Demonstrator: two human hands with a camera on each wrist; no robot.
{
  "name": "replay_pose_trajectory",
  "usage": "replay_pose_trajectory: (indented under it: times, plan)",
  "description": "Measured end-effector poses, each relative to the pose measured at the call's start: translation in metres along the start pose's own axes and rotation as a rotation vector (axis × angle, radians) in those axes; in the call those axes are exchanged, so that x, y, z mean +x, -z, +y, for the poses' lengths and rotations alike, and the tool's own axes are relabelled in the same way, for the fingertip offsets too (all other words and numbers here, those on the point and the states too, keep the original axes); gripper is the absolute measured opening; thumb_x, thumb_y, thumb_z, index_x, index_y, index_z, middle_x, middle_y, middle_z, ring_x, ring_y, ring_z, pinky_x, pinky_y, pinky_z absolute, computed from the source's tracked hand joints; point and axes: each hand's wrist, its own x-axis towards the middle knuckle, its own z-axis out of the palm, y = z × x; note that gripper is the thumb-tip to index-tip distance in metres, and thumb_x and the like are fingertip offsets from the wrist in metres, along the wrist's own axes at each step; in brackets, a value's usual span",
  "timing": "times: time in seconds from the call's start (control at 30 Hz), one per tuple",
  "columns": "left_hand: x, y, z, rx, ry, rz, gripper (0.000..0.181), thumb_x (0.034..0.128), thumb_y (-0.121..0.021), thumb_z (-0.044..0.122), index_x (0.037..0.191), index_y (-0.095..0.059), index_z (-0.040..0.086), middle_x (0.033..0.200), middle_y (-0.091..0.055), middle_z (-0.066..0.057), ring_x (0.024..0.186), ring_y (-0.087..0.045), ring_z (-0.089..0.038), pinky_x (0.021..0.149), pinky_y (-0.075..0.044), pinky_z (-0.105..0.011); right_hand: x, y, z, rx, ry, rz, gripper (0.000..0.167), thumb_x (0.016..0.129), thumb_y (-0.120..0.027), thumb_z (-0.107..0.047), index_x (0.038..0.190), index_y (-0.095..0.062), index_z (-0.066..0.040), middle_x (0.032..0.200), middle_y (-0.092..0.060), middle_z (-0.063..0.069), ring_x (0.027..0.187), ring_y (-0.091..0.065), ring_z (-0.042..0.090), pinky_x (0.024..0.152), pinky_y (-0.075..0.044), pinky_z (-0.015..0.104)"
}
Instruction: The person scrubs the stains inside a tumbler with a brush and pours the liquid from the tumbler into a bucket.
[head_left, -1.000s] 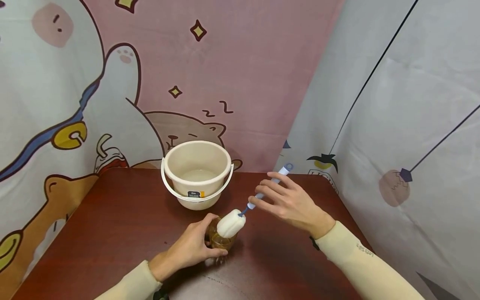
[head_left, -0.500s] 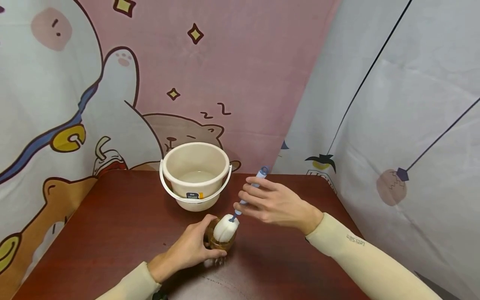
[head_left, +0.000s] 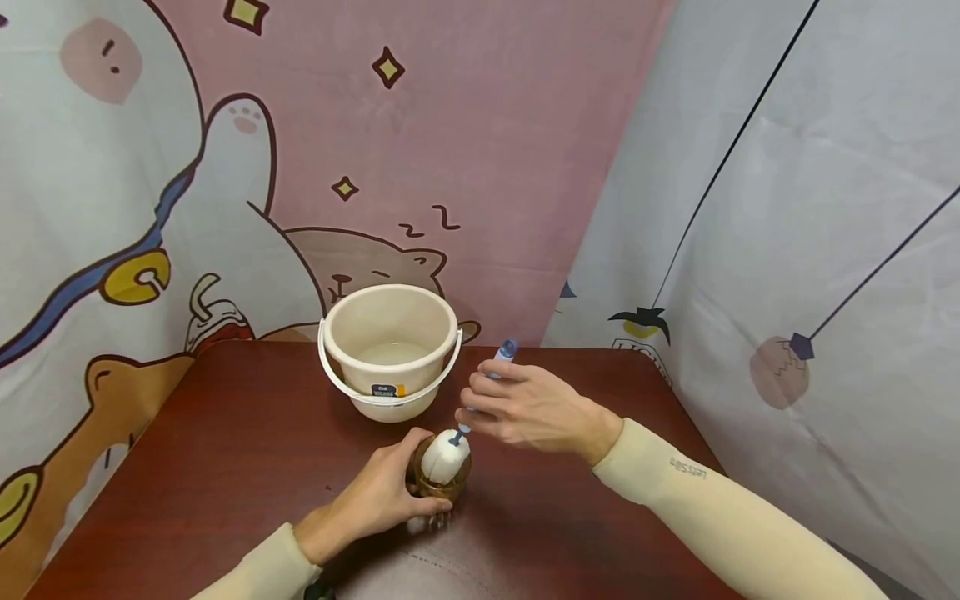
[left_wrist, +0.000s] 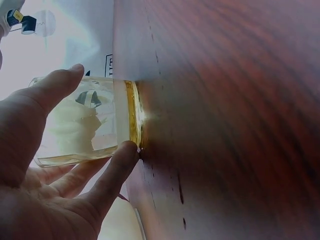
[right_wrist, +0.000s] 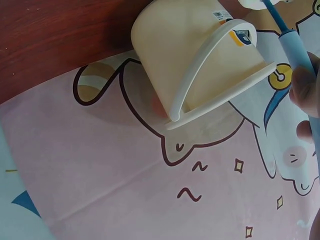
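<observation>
My left hand grips an amber-tinted glass cup that stands on the table, thumb on one side and fingers on the other. A white sponge head of a bottle brush sits inside the cup's mouth; through the glass in the left wrist view it shows as a pale mass. With its fingers curled round the blue brush handle, my right hand holds the brush tilted, above and right of the cup. The handle's ringed end sticks out above the fingers.
A cream bucket with a white handle and some water in it stands behind the cup, near the table's back edge. The dark red table meets a cartoon-print cloth at the back and sides.
My right hand has moved left and a little down, lowering the brush's sponge head into the cup and bringing the handle steeper. The left hand and cup have stayed nearly still.
</observation>
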Motion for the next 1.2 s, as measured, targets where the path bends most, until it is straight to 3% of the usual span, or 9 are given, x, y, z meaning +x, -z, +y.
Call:
replay_pose_trajectory:
  times: [0.47,0.8,1.2]
  plan:
    - [0.003,-0.001,-0.002,0.006,-0.011,0.008,0.086,0.0796,-0.111,0.04,0.145,-0.06,0.018,0.123,-0.082,-0.002,0.106,-0.079,-0.013,0.087,-0.065,-0.03,0.012,-0.007,-0.006,0.008,0.053,-0.05,0.015,0.11,-0.071,-0.023,0.119,-0.08,-0.03,0.113,-0.07,-0.007,0.112,-0.064,0.02,0.116,-0.047,0.033]
    - [0.006,-0.003,-0.002,0.008,-0.012,-0.01,0.086,0.0802,-0.11,0.039,0.148,-0.061,0.022,0.13,-0.081,0.0,0.114,-0.08,-0.015,0.095,-0.066,-0.035,0.022,-0.008,-0.012,0.035,0.113,-0.107,0.015,0.11,-0.071,-0.03,0.12,-0.082,-0.033,0.115,-0.072,-0.009,0.11,-0.063,0.02,0.116,-0.043,0.034]
    - [0.006,-0.003,-0.001,-0.011,-0.01,0.003,0.08,0.0812,-0.109,0.043,0.143,-0.064,0.022,0.123,-0.081,0.002,0.107,-0.078,-0.01,0.09,-0.065,-0.031,0.02,-0.007,-0.014,0.042,0.04,-0.079,0.011,0.109,-0.072,-0.029,0.113,-0.081,-0.034,0.108,-0.069,-0.009,0.105,-0.063,0.017,0.111,-0.044,0.033]
